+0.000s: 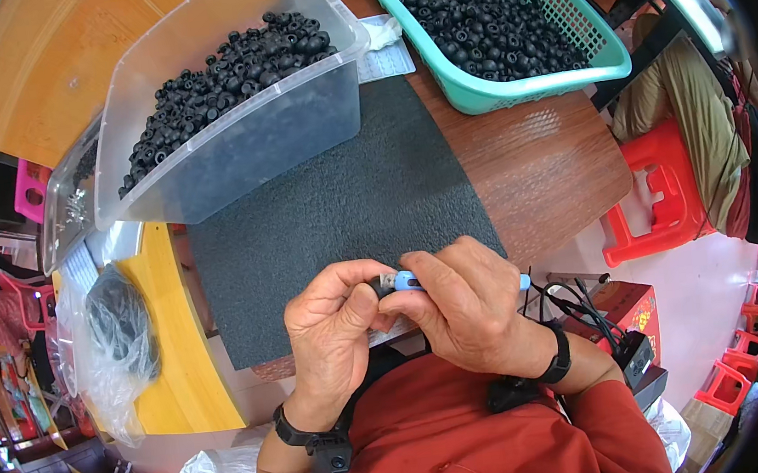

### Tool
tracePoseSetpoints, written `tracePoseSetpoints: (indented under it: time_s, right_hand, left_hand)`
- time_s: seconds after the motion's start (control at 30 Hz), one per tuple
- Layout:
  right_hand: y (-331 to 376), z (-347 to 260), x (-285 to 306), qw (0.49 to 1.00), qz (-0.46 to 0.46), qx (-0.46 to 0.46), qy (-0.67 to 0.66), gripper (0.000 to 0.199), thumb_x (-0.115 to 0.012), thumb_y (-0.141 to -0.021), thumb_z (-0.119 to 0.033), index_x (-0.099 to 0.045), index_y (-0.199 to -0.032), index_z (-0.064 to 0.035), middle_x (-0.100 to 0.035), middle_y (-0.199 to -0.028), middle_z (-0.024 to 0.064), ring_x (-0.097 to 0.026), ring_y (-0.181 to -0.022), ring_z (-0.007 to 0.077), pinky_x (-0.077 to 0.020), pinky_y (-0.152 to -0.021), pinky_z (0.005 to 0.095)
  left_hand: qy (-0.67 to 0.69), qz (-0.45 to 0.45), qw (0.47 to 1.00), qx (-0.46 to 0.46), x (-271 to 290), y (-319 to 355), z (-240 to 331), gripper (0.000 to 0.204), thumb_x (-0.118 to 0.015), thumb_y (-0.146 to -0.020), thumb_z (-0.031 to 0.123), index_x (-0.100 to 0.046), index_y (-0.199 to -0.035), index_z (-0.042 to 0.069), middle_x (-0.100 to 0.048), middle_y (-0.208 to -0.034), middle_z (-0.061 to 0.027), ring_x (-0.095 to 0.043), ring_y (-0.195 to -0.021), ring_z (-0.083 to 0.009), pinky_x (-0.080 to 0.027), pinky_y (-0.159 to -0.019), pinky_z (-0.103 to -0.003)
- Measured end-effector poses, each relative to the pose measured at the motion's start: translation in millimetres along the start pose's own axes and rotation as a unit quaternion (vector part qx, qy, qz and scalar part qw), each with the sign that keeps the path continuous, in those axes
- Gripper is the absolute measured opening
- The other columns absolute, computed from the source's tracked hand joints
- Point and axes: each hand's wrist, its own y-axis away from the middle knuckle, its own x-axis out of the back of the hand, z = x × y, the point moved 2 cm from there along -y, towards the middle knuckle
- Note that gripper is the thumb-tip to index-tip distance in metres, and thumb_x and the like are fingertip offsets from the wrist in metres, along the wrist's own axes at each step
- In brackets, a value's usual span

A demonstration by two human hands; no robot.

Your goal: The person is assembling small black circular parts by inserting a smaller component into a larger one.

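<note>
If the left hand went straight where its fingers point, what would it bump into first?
The left hand would probably bump the blue tool in the right hand; depth is hard to tell.

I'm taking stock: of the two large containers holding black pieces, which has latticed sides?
The teal basket at upper right: its side shows a lattice of holes; the translucent bin to its left has solid walls.
</note>
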Motion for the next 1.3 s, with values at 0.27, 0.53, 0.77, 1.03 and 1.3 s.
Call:
tracePoseSetpoints:
  time_s: [0.27, 0.53, 0.77, 1.03, 1.3]
  right_hand:
    - [-0.4, 1.3, -1.2, 0.999, -0.019, 0.023, 0.029, 0.023, -0.074, -0.077, -0.014, -0.059, -0.084, 0.0028, -0.046, -0.063, 0.0070, -0.047, -0.050, 0.0208, -0.0369, -0.044, 0.0313]
    - [4.1, 19.2, 2.6, 0.997, 0.003, -0.063, -0.053, 0.020, -0.072, -0.079, -0.013, -0.060, -0.085, 0.0015, -0.053, -0.067, 0.0106, -0.051, -0.054, 0.0255, -0.0400, -0.047, 0.0348]
    - [23.2, 35.9, 0.2, 0.995, -0.014, -0.095, 0.018, 0.020, -0.074, -0.075, -0.014, -0.060, -0.083, -0.0014, -0.052, -0.065, 0.0120, -0.052, -0.056, 0.0290, -0.0400, -0.049, 0.0395]
    - [29.8, 32.9, -10.5, 0.995, -0.042, -0.092, 0.015, 0.021, -0.075, -0.075, -0.015, -0.061, -0.083, -0.0020, -0.052, -0.064, 0.0106, -0.053, -0.057, 0.0293, -0.0413, -0.050, 0.0400]
    - [27.0, 36.5, -3.4, 0.993, -0.076, -0.086, 0.028, 0.021, -0.074, -0.077, -0.014, -0.060, -0.085, -0.0006, -0.054, -0.065, 0.0107, -0.054, -0.058, 0.0293, -0.0402, -0.049, 0.0395]
  left_hand:
    - [0.024, -0.019, 1.000, 0.002, 2.3, -5.1, -5.8, 0.030, -0.067, -0.088, 0.020, -0.063, -0.102, -0.005, -0.064, -0.087, -0.0076, -0.056, -0.070, -0.0097, -0.047, -0.062, -0.021]
    - [0.015, -0.015, 0.999, -0.030, -0.6, -12.0, -8.7, 0.032, -0.068, -0.087, 0.021, -0.062, -0.103, -0.006, -0.065, -0.090, -0.0095, -0.060, -0.075, -0.0127, -0.049, -0.067, -0.022]
    - [-0.019, -0.035, 0.998, -0.056, -14.9, -34.5, -1.5, 0.028, -0.068, -0.088, 0.017, -0.062, -0.104, -0.006, -0.065, -0.089, -0.0083, -0.062, -0.077, -0.0124, -0.049, -0.066, -0.022]
    - [-0.287, -0.080, 0.930, -0.215, -94.3, -131.8, 52.0, 0.026, -0.059, -0.089, 0.009, -0.062, -0.113, -0.001, -0.065, -0.089, -0.0063, -0.060, -0.074, -0.0101, -0.048, -0.064, -0.023]
    - [-0.437, -0.041, 0.770, -0.464, -107.3, -158.0, 72.5, 0.053, -0.066, -0.076, 0.010, -0.053, -0.128, 0.004, -0.062, -0.087, -0.0138, -0.061, -0.074, -0.0247, -0.051, -0.068, -0.036]
